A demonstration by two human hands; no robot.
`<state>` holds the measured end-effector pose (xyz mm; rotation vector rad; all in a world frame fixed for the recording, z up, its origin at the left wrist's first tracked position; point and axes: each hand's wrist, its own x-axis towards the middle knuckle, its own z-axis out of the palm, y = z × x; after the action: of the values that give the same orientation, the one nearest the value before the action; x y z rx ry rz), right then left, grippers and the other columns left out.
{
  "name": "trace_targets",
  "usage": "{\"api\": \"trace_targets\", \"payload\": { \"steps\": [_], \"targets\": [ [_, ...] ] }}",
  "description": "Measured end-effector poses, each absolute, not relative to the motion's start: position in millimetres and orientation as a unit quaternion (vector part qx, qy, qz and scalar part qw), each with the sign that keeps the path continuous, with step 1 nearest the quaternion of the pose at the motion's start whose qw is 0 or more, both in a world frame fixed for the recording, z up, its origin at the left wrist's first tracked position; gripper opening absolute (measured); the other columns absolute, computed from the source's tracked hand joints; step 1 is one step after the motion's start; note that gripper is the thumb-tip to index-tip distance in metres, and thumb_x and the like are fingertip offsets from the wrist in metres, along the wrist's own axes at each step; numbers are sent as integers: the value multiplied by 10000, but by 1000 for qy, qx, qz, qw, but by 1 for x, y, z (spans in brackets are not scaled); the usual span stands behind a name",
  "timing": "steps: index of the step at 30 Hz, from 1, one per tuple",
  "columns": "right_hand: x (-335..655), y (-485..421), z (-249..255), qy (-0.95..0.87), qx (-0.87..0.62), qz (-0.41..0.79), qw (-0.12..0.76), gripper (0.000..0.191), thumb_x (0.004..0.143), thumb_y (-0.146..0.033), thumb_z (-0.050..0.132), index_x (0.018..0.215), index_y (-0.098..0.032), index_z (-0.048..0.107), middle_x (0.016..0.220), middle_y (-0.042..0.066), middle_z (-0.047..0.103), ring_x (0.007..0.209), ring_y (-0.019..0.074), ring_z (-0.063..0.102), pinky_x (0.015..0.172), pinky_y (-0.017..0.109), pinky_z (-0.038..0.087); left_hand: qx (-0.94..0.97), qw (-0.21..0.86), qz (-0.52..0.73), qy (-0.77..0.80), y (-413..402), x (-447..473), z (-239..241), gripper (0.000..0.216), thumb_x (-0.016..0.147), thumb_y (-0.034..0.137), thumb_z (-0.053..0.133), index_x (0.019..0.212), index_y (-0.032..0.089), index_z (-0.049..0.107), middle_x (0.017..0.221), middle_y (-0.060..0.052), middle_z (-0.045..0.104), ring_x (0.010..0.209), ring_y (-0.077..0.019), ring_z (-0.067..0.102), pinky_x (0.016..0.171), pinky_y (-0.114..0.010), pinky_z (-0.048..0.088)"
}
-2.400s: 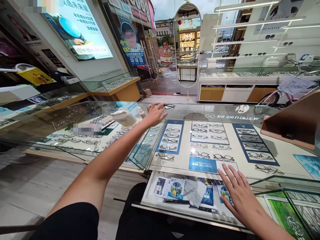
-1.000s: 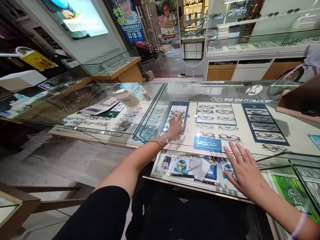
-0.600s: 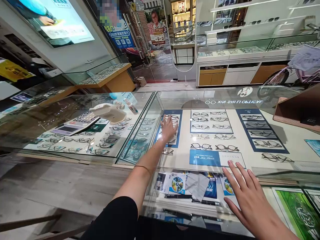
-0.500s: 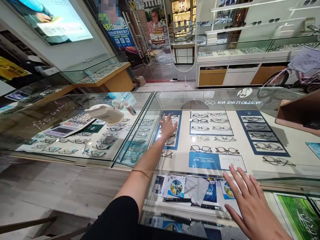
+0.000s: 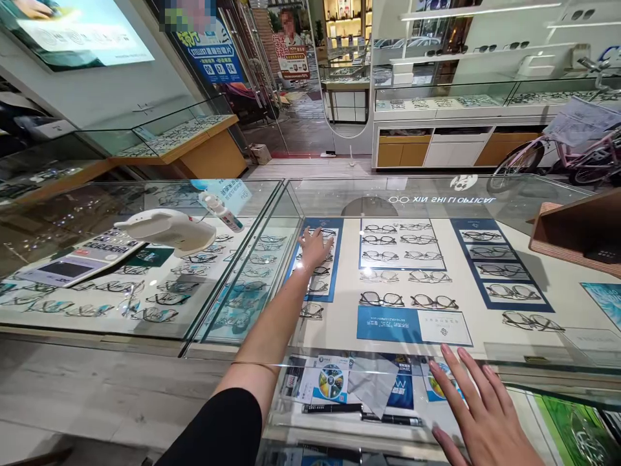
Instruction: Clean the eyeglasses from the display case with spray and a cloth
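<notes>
My left hand reaches out over the glass display counter, fingers spread, above a blue tray of eyeglasses that it partly hides. Whether it touches the glass I cannot tell. Nearer to me, my right hand is spread with the palm down at the counter's front edge, holding nothing. Under the glass lie rows of eyeglasses, a blue and white card and a dark blue tray of frames. Below the right hand are leaflets, a grey cloth and black pens.
On the left counter stand a white curved device, a small spray bottle and a calculator. A brown wooden box is at the right. Beyond are a tall mirror, a pink bicycle and a person near the doorway.
The view has shifted slightly, so most things sit further left and the near counter lower. My left hand stays over the same blue tray; my right hand remains spread at the front edge.
</notes>
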<state>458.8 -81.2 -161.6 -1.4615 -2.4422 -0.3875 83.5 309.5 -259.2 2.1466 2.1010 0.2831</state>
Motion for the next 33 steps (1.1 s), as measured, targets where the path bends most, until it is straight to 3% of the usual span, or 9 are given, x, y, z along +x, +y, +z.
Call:
{"api": "trace_targets", "payload": {
  "steps": [7,14,20,23,26,29,33],
  "targets": [
    [458,-81,-162,-842,-505,-133,136,868,978,-378,517,1761,-233,175,1736,114,424,1580,364,369,1227,555,290,716,73,75,691,310,80,-267,679,1075,611,273,1387,181,695,1725,-157,421,1627,-478,147,1256,-724,173],
    [458,-82,-159,-844,-506,-127,128,829,1003,-383,499,1758,-233,192,1739,122,418,1537,381,428,1216,552,295,721,73,73,686,307,82,-267,718,1061,648,255,1450,202,663,1767,-146,353,1641,-457,132,1265,-718,161],
    [459,-82,-154,-850,-497,-120,126,799,1021,-409,519,1748,-226,242,1753,124,393,1551,388,427,1215,549,314,692,17,141,708,293,99,-252,708,1075,611,285,1480,130,611,1732,-220,373,1609,-471,207,1234,-676,214],
    [459,-83,-154,-850,-497,-121,128,796,1015,-381,530,1745,-228,251,1776,114,349,1569,384,402,1226,551,301,696,-10,199,690,261,118,-247,525,1068,478,412,1392,144,655,1601,-240,510,1500,-450,365,1164,-629,286],
    [458,-84,-154,-845,-506,-115,127,815,1013,-341,524,1755,-245,202,1794,97,311,1593,373,372,1238,554,302,782,6,213,585,203,138,-247,314,1025,330,503,1185,154,708,1341,-214,652,1277,-374,526,1054,-538,352],
    [459,-85,-154,-843,-513,-102,125,821,1026,-337,511,1763,-269,155,1801,85,297,1611,370,353,1246,560,320,875,50,184,446,131,152,-241,210,1012,288,519,1037,169,690,1139,-156,695,1099,-300,566,979,-477,367],
    [464,-83,-155,-848,-508,-91,124,814,1057,-383,498,1767,-279,113,1804,87,287,1619,368,345,1254,580,335,945,148,114,268,51,153,-198,137,1011,284,516,985,197,618,1026,-112,685,999,-257,571,905,-410,396]
  ]
}}
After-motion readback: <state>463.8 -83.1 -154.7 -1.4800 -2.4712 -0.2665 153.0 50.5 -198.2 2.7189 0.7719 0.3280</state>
